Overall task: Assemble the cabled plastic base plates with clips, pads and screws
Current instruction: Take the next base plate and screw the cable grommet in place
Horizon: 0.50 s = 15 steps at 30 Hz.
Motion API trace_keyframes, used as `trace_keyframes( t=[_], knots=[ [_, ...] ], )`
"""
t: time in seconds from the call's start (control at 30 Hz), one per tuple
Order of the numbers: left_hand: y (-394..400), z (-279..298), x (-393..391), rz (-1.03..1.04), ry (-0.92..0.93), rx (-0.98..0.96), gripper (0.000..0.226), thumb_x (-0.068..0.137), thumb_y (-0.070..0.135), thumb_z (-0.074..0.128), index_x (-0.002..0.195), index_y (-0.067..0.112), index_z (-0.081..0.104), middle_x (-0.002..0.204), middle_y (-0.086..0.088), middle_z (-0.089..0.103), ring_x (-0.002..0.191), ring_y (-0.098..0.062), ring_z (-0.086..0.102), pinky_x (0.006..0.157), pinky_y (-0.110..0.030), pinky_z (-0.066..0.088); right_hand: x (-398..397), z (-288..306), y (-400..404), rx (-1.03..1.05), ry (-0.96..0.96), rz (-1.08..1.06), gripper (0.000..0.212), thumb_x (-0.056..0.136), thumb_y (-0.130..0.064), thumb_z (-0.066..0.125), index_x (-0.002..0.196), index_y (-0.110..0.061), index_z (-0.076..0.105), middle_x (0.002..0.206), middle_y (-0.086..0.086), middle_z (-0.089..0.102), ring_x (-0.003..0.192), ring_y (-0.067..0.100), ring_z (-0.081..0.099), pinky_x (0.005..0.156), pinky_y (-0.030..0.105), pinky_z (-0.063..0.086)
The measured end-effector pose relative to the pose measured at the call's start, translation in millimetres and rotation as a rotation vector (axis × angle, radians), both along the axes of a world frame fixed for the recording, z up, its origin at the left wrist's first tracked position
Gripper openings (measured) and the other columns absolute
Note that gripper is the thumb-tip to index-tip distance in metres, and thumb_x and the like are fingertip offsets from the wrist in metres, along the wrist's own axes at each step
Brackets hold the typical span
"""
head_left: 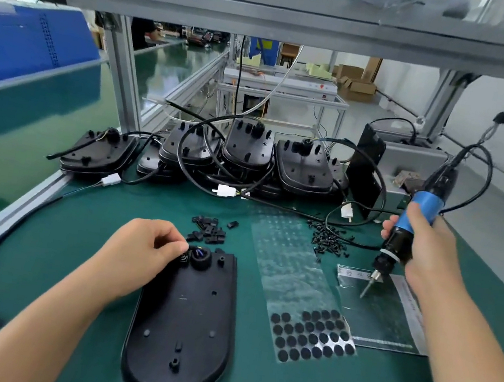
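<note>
At the right of the frame the right hand (425, 246) wraps its curled fingers around a blue-banded black electric screwdriver (408, 227), its thin metal bit angled down over a glossy clear plastic bag (378, 321). At lower centre the left hand (140, 252) rests on the far end of a smooth, rounded black plastic base plate (185, 321), fingertips pinched together beside its cable boss; whether they hold anything I cannot tell. Near it lie small black clips (210, 229), a scatter of black screws (328, 238), and a transparent sheet of round matte pads (309, 335) on the green mat (74, 229). More cabled plates (246, 154) are stacked at upper centre.

Bright, even light; warped edges.
</note>
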<state>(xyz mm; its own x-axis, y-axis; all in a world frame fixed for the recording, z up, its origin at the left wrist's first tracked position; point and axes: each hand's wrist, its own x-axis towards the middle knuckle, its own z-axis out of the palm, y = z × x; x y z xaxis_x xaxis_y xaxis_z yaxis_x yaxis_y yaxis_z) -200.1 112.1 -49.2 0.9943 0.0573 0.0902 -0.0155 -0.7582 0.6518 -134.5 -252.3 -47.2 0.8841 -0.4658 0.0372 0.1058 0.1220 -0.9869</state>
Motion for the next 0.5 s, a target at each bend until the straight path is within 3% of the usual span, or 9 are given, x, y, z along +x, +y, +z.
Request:
trace_keyframes(
  t=[0.07, 0.17, 0.23, 0.3, 0.37, 0.43, 0.5],
  knots=[
    [-13, 8, -7, 0.08, -0.101, 0.004, 0.002, 0.087, 0.028, 0.066, 0.086, 0.029, 0.067, 0.086, 0.019, 0.066, 0.088, -0.009, 0.062, 0.074, -0.022, 0.041, -4, 4, -2, -0.173, 0.075, -0.006, 0.016, 0.098, -0.03, 0.05, 0.106, -0.016, 0.053, 0.088, 0.004, 0.062, 0.082, 0.023, 0.063, 0.081, 0.042, 0.052],
    [-59, 19, -31, -0.019, -0.34, 0.046, 0.024, 0.084, 0.04, 0.062, 0.105, 0.03, 0.067, 0.1, 0.021, 0.066, 0.099, -0.001, 0.057, 0.085, -0.021, 0.04, -12, 6, -2, -0.645, 0.197, -0.102, 0.024, 0.094, -0.034, 0.049, 0.099, -0.012, 0.058, 0.082, 0.002, 0.057, 0.078, 0.026, 0.054, 0.063, 0.034, 0.04],
    [-99, 18, -48, -0.275, -0.209, 0.095, 0.045, 0.084, 0.054, 0.055, 0.124, 0.033, 0.055, 0.12, 0.022, 0.058, 0.111, 0.0, 0.048, 0.102, -0.025, 0.037, -22, 1, 3, -0.849, 0.185, -0.208, 0.028, 0.093, -0.027, 0.051, 0.108, -0.006, 0.06, 0.092, 0.01, 0.06, 0.093, 0.03, 0.054, 0.069, 0.034, 0.038],
    [-133, 6, -53, -0.432, 0.044, 0.307, 0.072, 0.081, 0.065, 0.053, 0.139, 0.026, 0.034, 0.135, 0.012, 0.044, 0.123, -0.011, 0.038, 0.11, -0.037, 0.027, -36, -4, 15, -0.888, 0.077, -0.29, 0.035, 0.092, -0.019, 0.054, 0.124, -0.005, 0.057, 0.109, 0.014, 0.056, 0.106, 0.024, 0.052, 0.081, 0.027, 0.035],
    [-148, -3, -44, -0.433, 0.148, 0.543, 0.09, 0.076, 0.068, 0.058, 0.141, 0.014, 0.027, 0.14, 0.0, 0.037, 0.129, -0.023, 0.034, 0.109, -0.041, 0.024, -51, -8, 30, -0.919, -0.061, -0.285, 0.028, 0.09, -0.013, 0.058, 0.118, -0.01, 0.061, 0.107, 0.01, 0.056, 0.093, 0.006, 0.053, 0.077, 0.011, 0.031],
    [-151, -5, -33, -0.387, 0.153, 0.616, 0.085, 0.074, 0.067, 0.061, 0.134, 0.012, 0.037, 0.134, -0.002, 0.041, 0.125, -0.024, 0.036, 0.105, -0.04, 0.027, -63, -10, 38, -0.947, -0.111, -0.085, 0.02, 0.087, -0.012, 0.062, 0.104, -0.022, 0.067, 0.099, -0.004, 0.063, 0.083, -0.005, 0.056, 0.072, 0.005, 0.036],
    [-149, -9, -25, -0.376, 0.153, 0.588, 0.074, 0.073, 0.066, 0.064, 0.124, 0.015, 0.048, 0.125, -0.001, 0.045, 0.119, -0.022, 0.037, 0.101, -0.038, 0.029, -70, -9, 42, -0.947, -0.042, 0.316, 0.021, 0.084, -0.016, 0.069, 0.096, -0.034, 0.07, 0.094, -0.019, 0.066, 0.083, -0.009, 0.059, 0.072, 0.007, 0.041]
  ],
)
